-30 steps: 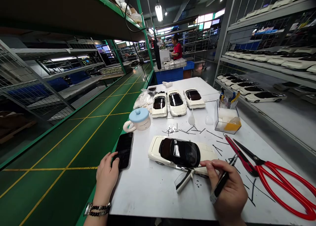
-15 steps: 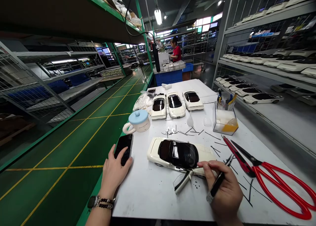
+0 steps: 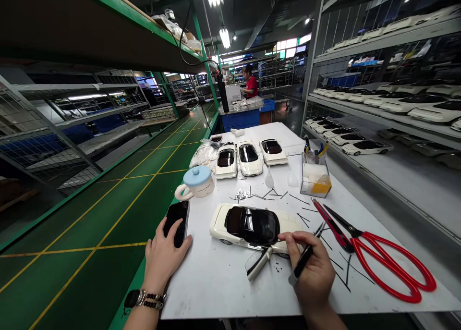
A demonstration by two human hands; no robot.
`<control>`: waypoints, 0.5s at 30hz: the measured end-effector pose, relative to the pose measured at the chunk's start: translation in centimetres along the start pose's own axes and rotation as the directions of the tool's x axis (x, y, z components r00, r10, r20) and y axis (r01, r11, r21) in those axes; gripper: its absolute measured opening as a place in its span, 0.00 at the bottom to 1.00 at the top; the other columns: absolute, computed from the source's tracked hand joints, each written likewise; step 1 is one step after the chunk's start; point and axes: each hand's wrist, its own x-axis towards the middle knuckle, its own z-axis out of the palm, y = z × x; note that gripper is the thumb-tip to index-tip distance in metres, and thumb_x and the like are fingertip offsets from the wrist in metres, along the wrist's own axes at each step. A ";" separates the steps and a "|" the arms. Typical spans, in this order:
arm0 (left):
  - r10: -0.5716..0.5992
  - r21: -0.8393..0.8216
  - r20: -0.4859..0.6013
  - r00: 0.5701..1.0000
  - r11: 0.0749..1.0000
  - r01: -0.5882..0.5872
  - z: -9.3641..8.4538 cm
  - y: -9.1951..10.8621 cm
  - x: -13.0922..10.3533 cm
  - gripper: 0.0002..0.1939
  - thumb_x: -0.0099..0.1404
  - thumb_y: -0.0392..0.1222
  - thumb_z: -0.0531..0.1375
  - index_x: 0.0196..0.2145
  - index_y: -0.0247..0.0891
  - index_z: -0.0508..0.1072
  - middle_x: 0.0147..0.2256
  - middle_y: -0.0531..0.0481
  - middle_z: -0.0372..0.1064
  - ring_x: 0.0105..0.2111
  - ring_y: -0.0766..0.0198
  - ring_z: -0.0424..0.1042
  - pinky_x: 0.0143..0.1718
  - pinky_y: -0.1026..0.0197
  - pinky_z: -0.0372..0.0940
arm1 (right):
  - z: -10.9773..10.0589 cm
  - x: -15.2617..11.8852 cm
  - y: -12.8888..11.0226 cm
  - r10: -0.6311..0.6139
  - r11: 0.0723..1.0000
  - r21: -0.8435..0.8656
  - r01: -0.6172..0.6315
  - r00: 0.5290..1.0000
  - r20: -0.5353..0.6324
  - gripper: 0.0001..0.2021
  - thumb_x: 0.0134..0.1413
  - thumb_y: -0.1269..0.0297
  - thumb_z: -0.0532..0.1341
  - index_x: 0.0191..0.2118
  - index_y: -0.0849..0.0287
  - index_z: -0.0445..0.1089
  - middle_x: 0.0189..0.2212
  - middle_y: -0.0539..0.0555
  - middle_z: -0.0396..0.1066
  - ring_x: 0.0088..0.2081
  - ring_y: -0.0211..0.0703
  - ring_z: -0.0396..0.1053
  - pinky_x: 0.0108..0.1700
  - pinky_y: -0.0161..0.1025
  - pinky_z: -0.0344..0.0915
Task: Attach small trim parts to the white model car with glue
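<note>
My left hand [image 3: 163, 255] lies with fingers spread over the lower part of a black smartphone [image 3: 177, 220] at the table's left edge. In front of me a white model car [image 3: 288, 224] with a dark roof stands crosswise, its near door [image 3: 259, 267] swung out. My right hand [image 3: 312, 267] is closed around black tweezers [image 3: 305, 260] with silver tips pointing away from the car. Its thumb and index finger reach the car's near side by the windshield; anything small between them cannot be made out. Tiny black bits [image 3: 277, 266] lie beside the door.
Red-handled scissors [image 3: 387, 258] and a red utility knife [image 3: 333, 226] lie at right among black strips [image 3: 347, 270]. Behind are a clear tool box [image 3: 316, 188], a blue-lidded mug [image 3: 199, 182] and three more white model cars [image 3: 249, 159]. Shelves [image 3: 382, 99] flank the right; a person [image 3: 251, 84] works beyond.
The view has shifted slightly, so the table's contents appear further left. Both hands keep nearly the same pose, left on the phone and right at the car with the tweezers.
</note>
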 end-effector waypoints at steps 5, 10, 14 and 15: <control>-0.014 -0.033 -0.028 1.000 0.999 0.013 -0.1 0.0 -0.2 0.29 0.64 0.57 0.47 0.60 0.44 0.58 0.63 0.39 0.45 0.55 0.43 0.62 0.56 0.39 0.54 | 0.3 0.2 -0.4 -0.059 0.997 0.038 0.060 0.998 -0.035 0.04 0.55 0.70 0.61 0.37 0.59 0.67 0.30 0.52 0.73 0.32 0.42 0.73 0.36 0.43 0.71; -0.043 -0.069 -0.060 0.997 0.997 0.039 0.2 -0.1 -0.2 0.37 0.61 0.59 0.49 0.62 0.36 0.51 0.62 0.36 0.48 0.55 0.43 0.62 0.54 0.44 0.58 | -0.3 3.4 -2.6 -0.219 0.974 0.023 0.224 0.966 -0.138 0.06 0.52 0.73 0.63 0.37 0.60 0.67 0.29 0.52 0.72 0.31 0.43 0.74 0.34 0.44 0.73; -0.035 -0.079 -0.054 0.998 0.996 0.031 0.5 -0.4 -0.2 0.38 0.60 0.59 0.48 0.62 0.35 0.50 0.61 0.36 0.49 0.56 0.43 0.60 0.53 0.44 0.60 | -2.6 9.6 -4.2 -0.480 0.877 -0.118 0.466 0.832 -0.278 0.08 0.49 0.73 0.64 0.36 0.60 0.68 0.28 0.51 0.71 0.30 0.44 0.74 0.34 0.46 0.72; -0.034 -0.087 -0.050 0.998 0.996 0.029 0.6 -0.5 -0.2 0.37 0.61 0.60 0.47 0.62 0.35 0.51 0.61 0.36 0.49 0.56 0.43 0.61 0.53 0.45 0.60 | -3.2 11.5 -4.3 -0.518 0.855 -0.178 0.486 0.810 -0.276 0.09 0.48 0.72 0.65 0.37 0.61 0.68 0.29 0.52 0.71 0.31 0.45 0.75 0.36 0.46 0.71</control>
